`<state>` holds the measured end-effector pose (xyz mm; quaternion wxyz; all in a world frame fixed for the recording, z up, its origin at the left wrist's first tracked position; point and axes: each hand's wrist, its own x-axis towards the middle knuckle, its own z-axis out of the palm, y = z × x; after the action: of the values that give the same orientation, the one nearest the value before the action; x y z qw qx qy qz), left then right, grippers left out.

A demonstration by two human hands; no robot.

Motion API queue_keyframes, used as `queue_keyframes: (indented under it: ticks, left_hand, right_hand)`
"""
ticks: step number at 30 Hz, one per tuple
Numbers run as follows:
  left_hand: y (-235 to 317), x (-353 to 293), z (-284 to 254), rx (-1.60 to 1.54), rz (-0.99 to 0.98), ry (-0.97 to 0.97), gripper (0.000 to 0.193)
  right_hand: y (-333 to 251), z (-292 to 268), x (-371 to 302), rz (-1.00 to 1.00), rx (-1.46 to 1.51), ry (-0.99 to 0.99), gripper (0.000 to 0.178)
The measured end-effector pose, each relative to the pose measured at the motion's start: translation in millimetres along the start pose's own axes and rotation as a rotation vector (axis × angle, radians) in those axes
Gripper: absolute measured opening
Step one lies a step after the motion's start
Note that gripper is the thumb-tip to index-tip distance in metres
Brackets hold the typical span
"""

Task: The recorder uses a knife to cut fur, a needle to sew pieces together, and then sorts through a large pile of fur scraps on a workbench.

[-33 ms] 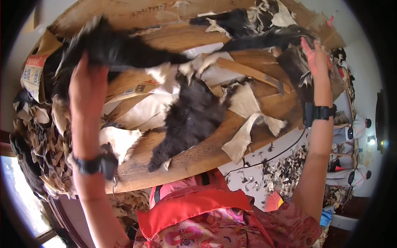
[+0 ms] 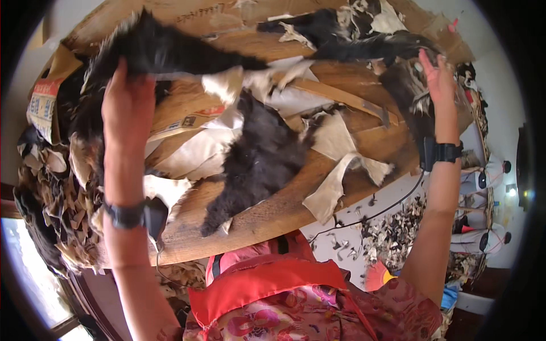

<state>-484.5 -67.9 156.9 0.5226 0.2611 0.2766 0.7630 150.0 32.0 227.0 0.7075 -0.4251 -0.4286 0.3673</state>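
Observation:
My left hand (image 2: 129, 96) grips the lower edge of a large black fur piece (image 2: 165, 48), thumb in front and fingers hidden behind it. The piece tapers rightward above the wooden board. At the far right, my right hand (image 2: 440, 82) has its thumb and fingers around the end of a long black fur strip (image 2: 375, 50). Whether strip and piece are joined, I cannot tell. Between my arms lies a dark fur pelt (image 2: 261, 153), fur side up. Cream hide scraps (image 2: 335, 136) lie beside it.
A wooden strip (image 2: 341, 96) lies across the board (image 2: 256, 224). Fur scraps (image 2: 57, 210) are heaped at the left, near a printed carton (image 2: 44, 108). More scraps (image 2: 392, 238) cover the floor at right. A cable (image 2: 375, 213) hangs from my right wrist device.
My left hand and the black fur piece have shifted slightly right and up. My right hand has moved a little right. The pelt on the board stays nearly in place.

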Motion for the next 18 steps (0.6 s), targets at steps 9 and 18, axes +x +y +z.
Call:
queue_keyframes:
  ticks: [9,18]
  left_hand:
    - [-171,-125,11,0.721,-0.71,-0.255,0.032]
    - [-242,-223,52,1.324,0.038,-0.97,0.022]
  right_hand:
    - [97,-136,-26,0.487,-0.083,0.088,0.038]
    - [128,-91,-130,0.379,-0.862,-0.375,0.036]
